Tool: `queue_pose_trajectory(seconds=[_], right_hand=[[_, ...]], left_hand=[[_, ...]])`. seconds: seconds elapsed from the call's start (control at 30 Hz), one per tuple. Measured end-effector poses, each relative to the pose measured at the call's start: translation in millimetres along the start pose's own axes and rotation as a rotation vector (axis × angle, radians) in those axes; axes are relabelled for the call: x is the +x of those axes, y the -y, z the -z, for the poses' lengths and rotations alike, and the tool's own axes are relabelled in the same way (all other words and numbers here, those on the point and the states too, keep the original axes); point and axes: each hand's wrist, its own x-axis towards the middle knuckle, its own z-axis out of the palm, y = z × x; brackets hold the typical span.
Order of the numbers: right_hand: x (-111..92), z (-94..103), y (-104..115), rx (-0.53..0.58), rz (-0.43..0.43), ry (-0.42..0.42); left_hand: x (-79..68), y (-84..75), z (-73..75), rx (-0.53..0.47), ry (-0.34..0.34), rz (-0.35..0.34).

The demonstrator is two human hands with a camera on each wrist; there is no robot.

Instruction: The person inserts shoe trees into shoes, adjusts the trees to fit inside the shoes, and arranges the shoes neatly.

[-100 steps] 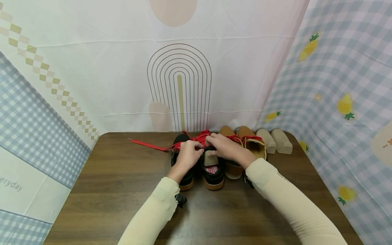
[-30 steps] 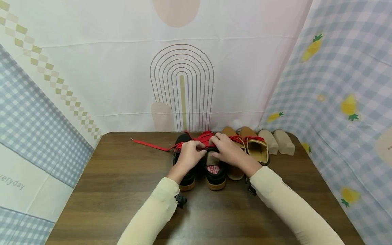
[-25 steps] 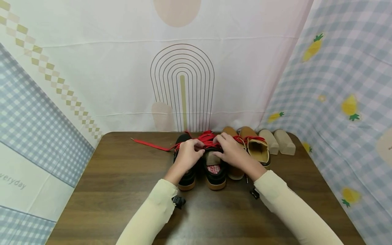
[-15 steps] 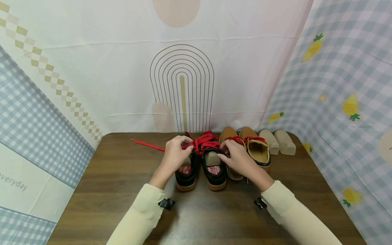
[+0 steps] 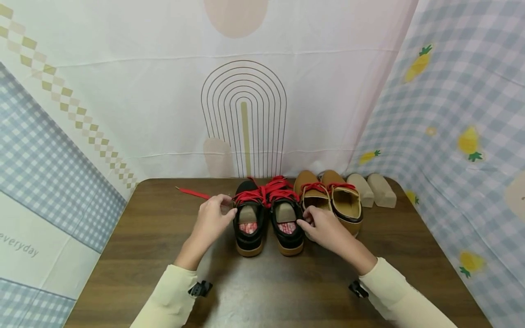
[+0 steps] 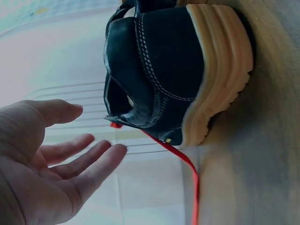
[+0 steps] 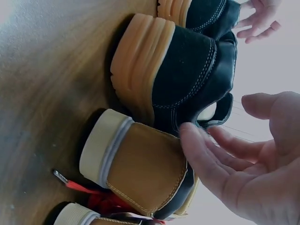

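Observation:
Two black shoes (image 5: 249,239) (image 5: 289,239) with red laces (image 5: 251,196) stand side by side, heels towards me. A beige block (image 5: 247,214) sits inside the left one and another beige block (image 5: 285,212) inside the right one, above red-and-white patterned insoles. My left hand (image 5: 209,221) hovers left of the left shoe with loosely bent fingers; the left wrist view shows it apart from the black shoe (image 6: 173,56), holding nothing. My right hand (image 5: 330,230), also holding nothing, is at the right shoe's outer side, over a tan shoe (image 5: 305,180). In the right wrist view its fingertips overlap the tan shoe's collar.
Another tan shoe (image 5: 347,202) with red laces stands to the right. Beyond it are two loose beige blocks (image 5: 361,189) (image 5: 381,191) near the table's back right corner. A red lace end (image 5: 193,193) trails left across the wooden table (image 5: 262,291). Patterned cloth hangs behind.
Both hands have drawn apart from the black shoes' laces, the left one leftwards and the right one rightwards, both towards me. The two black shoes and their inner blocks are now uncovered.

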Motion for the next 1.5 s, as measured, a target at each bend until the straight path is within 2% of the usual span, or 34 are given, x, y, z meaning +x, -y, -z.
queue_pose_trajectory(seconds=[0.23, 0.4, 0.53, 0.73, 0.87, 1.1, 1.3, 1.5], right_hand=[[-4.1, -7.3, 0.0, -0.016, -0.077, 0.126], [-7.6, -10.3, 1.0, -0.035, -0.129, 0.184], [-8.9, -12.0, 1.2, -0.002, -0.142, 0.205], [-9.2, -15.0, 1.7, 0.095, -0.158, 0.201], [-9.4, -19.1, 1.1, 0.193, -0.182, 0.199], [-6.1, -30.1, -0.5, 0.311, -0.189, 0.172], [-6.5, -39.0, -0.2, 0.427, -0.209, 0.175], [-7.9, -40.8, 3.4, 0.364, -0.259, 0.191]], left_hand=[[-8.4, 15.8, -6.5, -0.039, 0.156, 0.14], [-10.3, 20.9, -12.7, -0.039, 0.208, 0.161], [-10.4, 22.5, -15.7, -0.041, 0.214, 0.157], [-11.6, 24.1, -19.3, -0.205, 0.239, 0.218], [-11.6, 25.3, -20.7, -0.264, 0.244, 0.234], [-9.2, 26.3, -21.9, -0.306, 0.244, 0.242], [-8.9, 28.2, -22.6, -0.288, 0.238, 0.242], [-10.2, 30.1, -25.0, -0.305, 0.227, 0.247]])
